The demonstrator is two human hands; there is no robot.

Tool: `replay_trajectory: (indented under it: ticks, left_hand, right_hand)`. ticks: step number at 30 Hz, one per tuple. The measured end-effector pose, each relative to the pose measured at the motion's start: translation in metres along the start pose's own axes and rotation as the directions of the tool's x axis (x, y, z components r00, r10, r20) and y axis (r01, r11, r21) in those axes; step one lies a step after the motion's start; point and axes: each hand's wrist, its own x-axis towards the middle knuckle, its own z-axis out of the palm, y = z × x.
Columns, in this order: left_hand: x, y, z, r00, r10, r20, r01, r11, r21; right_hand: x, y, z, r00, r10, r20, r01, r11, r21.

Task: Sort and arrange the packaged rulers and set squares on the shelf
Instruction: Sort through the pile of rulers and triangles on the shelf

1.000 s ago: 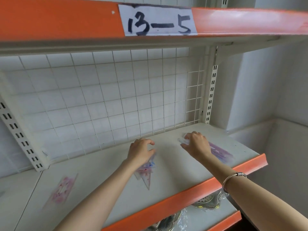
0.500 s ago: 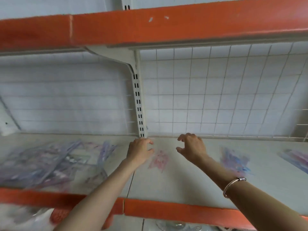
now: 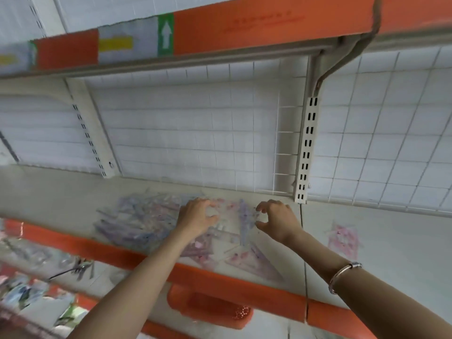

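A loose pile of clear-packaged rulers and set squares (image 3: 141, 221) with purple and pink prints lies on the cream shelf (image 3: 49, 196). My left hand (image 3: 198, 216) hovers over the pile's right part, fingers curled and apart. My right hand (image 3: 276, 218) is beside it, fingers spread above a purple ruler pack (image 3: 244, 216). Neither hand clearly holds anything. A triangular set square pack (image 3: 254, 261) lies near the shelf's front edge. A single pink pack (image 3: 343, 239) lies alone on the bay to the right. The view is blurred.
An orange front lip (image 3: 244, 280) edges the shelf. A wire grid back panel (image 3: 195, 133) and a slotted upright (image 3: 305, 152) stand behind. The upper shelf (image 3: 244, 28) overhangs. Below are an orange basket (image 3: 210, 307) and mixed packaged goods (image 3: 29, 285).
The view has swung left along the shelf. Both hands, earlier over sorted single packs, now hover over the unsorted pile. The pink pack now lies to my right.
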Motion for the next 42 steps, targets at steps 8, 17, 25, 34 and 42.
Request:
replay_trajectory:
  ticks: [8, 17, 25, 34, 42]
  left_hand:
    - [0.007, -0.058, -0.016, 0.945, -0.124, 0.304, 0.089, 0.988, 0.127]
    - [0.012, -0.066, -0.022, 0.932, -0.095, 0.349, 0.154, 0.977, -0.145]
    - [0.016, -0.081, -0.023, 0.932, -0.170, 0.319, 0.277, 0.903, -0.329]
    - [0.014, -0.078, -0.022, 0.941, -0.219, 0.259, 0.328, 0.781, -0.531]
    - [0.012, -0.061, -0.021, 0.939, -0.332, 0.088, 0.294, 0.645, -0.706]
  right_hand:
    - [0.019, -0.050, 0.031, 0.995, 0.013, 0.099, -0.019, 0.998, 0.055]
    - [0.031, -0.083, 0.043, 0.968, -0.054, 0.245, 0.048, 0.998, 0.031]
    - [0.033, -0.095, 0.052, 0.944, -0.018, 0.330, -0.020, 0.994, 0.111]
    - [0.030, -0.104, 0.048, 0.939, 0.100, 0.329, -0.220, 0.909, 0.354]
    - [0.036, -0.090, 0.036, 0.910, 0.176, 0.376, -0.390, 0.669, 0.633]
